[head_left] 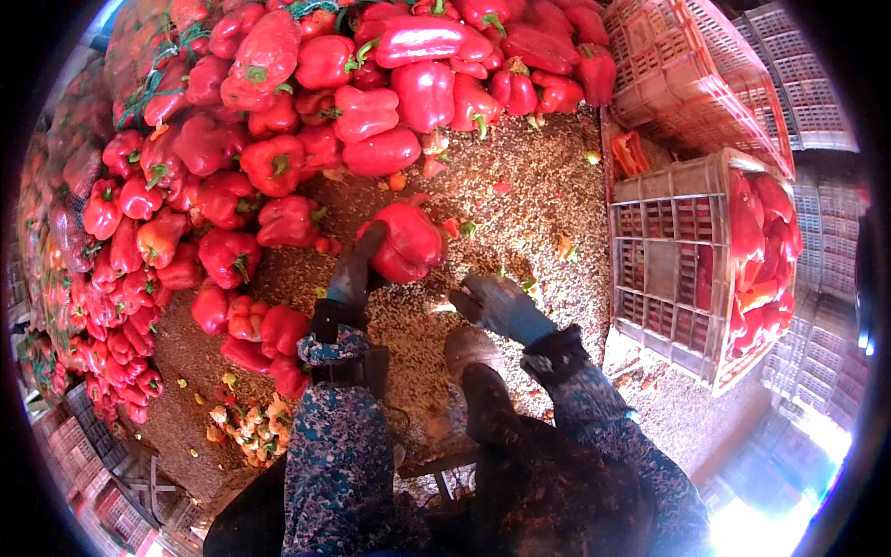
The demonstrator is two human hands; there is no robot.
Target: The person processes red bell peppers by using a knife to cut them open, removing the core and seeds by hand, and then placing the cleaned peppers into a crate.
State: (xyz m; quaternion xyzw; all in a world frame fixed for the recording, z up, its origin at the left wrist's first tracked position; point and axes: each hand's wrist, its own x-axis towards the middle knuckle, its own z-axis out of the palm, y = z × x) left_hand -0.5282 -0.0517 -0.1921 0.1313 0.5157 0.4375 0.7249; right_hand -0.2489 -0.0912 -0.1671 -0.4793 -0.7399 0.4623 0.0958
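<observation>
A large red bell pepper (406, 243) is held over the seed-strewn surface by my gloved left hand (355, 267), whose fingers press against its left side. My gloved right hand (501, 304) is just below and to the right of that pepper, apart from it. Its fingers curl toward the left, and whatever they may hold is hidden; a pale streak shows by the fingertips. Left of and beyond my hands rises a big heap of red bell peppers (362, 116). A few loose peppers (246, 318) lie beside my left wrist.
A crate (661, 243) of red pepper pieces lies tipped on the right, with a reddish crate (664, 70) beyond it. More crates (817, 209) are stacked along the right edge. Pale pepper cores (255, 429) are piled at lower left. Green netting (153, 79) lies over the heap.
</observation>
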